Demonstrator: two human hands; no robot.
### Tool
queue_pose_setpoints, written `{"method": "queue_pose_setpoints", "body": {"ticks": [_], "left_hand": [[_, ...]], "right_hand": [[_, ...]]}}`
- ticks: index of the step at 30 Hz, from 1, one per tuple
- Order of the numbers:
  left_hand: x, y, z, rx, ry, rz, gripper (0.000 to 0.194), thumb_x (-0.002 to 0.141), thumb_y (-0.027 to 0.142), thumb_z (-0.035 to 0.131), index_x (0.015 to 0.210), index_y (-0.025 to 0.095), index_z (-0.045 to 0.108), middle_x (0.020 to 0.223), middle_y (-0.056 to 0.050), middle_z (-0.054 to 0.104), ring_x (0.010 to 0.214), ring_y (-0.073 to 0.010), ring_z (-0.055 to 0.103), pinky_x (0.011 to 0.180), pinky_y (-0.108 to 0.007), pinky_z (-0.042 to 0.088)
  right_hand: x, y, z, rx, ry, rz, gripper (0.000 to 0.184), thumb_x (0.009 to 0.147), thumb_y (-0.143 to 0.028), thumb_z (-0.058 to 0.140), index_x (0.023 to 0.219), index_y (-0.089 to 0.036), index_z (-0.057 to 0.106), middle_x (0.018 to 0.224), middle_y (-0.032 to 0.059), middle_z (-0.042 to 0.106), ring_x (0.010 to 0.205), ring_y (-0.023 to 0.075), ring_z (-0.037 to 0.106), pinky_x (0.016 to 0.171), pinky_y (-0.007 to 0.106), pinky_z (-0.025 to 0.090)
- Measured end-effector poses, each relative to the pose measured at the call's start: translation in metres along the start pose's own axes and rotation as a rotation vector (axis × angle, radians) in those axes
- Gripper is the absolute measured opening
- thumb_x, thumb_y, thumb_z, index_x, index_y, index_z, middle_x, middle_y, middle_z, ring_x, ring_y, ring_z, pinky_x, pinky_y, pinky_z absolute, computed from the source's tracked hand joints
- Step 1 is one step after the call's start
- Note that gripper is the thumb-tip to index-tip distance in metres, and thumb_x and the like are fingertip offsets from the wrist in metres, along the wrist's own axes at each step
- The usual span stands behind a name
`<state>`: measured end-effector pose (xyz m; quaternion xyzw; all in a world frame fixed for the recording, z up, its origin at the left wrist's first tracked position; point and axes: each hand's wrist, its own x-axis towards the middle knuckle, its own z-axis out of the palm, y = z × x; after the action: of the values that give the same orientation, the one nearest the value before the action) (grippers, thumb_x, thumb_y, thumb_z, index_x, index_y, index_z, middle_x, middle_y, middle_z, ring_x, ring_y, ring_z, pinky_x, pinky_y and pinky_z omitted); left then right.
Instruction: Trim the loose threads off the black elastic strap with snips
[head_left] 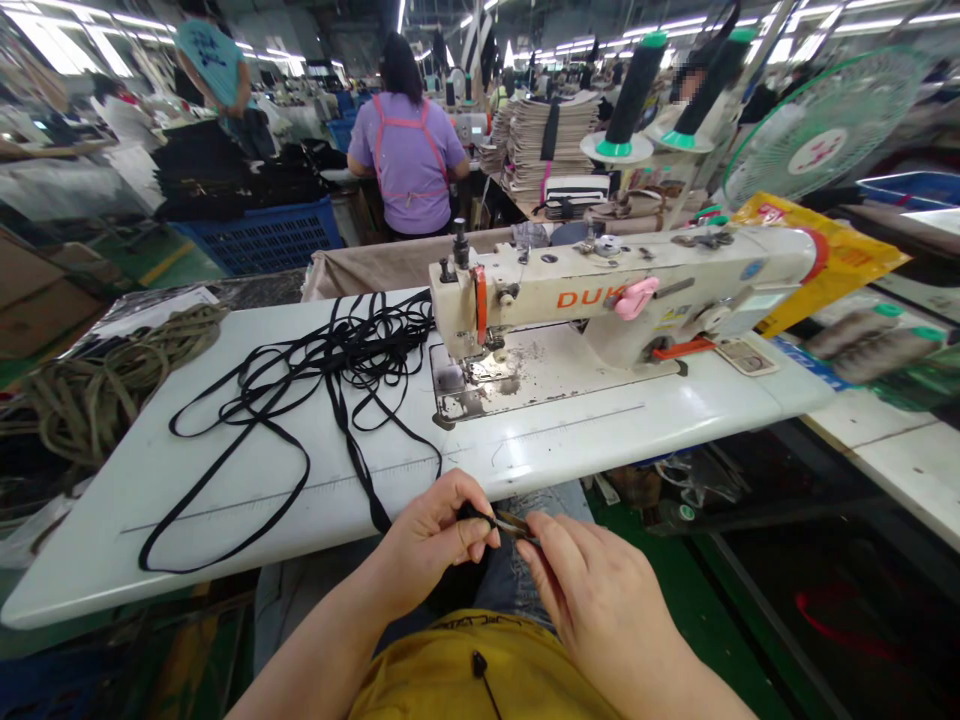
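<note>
Over my lap, just off the table's front edge, my left hand pinches the end of a black strap. My right hand is closed round small metal thread snips, their blades pointing at the strap between my fingers. Whether the blades touch the strap I cannot tell. A tangled heap of black webbing lies on the white table, and one length of it hangs over the front edge near my left wrist. Behind my hands stands the sewing machine.
Olive straps are bundled at the table's left end. Two black thread cones and a green fan stand behind the machine. Beyond it a person in a purple shirt sits near a blue crate and stacked fabric.
</note>
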<state>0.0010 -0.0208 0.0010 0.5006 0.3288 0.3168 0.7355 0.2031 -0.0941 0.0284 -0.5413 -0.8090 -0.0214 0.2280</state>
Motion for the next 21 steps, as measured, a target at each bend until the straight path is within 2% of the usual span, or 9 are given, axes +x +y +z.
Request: {"method": "queue_pose_setpoints", "body": {"ticks": [6,12,21], "left_hand": [[-0.0008,0.0012,0.0017,-0.003,-0.007,-0.010,0.019,0.090,0.032,0.071,0.094,0.018,0.059,0.079,-0.002,0.069,0.063,-0.0091,0.056,0.055,-0.021,0.036],[-0.0009,0.0001,0.0010,0.030,-0.013,-0.018,0.015,0.091,0.030,0.068,0.096,0.019,0.058,0.082,-0.002,0.069,0.064,-0.0091,0.057,0.056,-0.021,0.036],[-0.0007,0.0024,0.0019,0.036,-0.014,-0.044,0.016,0.090,0.029,0.069,0.096,0.019,0.057,0.082,-0.002,0.070,0.064,-0.0093,0.057,0.058,-0.021,0.036]], "right_hand": [[-0.0006,-0.0004,-0.0016,-0.018,0.025,0.000,0.020,0.106,-0.024,0.044,0.113,-0.015,0.060,0.084,0.0087,0.071,0.068,0.0221,0.065,0.061,0.035,0.045],[0.0010,-0.0016,-0.0047,-0.002,0.013,-0.001,0.020,0.106,-0.024,0.043,0.107,-0.017,0.062,0.077,0.0056,0.068,0.063,0.0202,0.062,0.059,0.034,0.043],[-0.0003,-0.0017,-0.0034,-0.062,0.004,-0.053,0.017,0.105,-0.021,0.046,0.112,-0.014,0.060,0.079,0.0050,0.066,0.065,0.0216,0.059,0.062,0.037,0.039]]}}
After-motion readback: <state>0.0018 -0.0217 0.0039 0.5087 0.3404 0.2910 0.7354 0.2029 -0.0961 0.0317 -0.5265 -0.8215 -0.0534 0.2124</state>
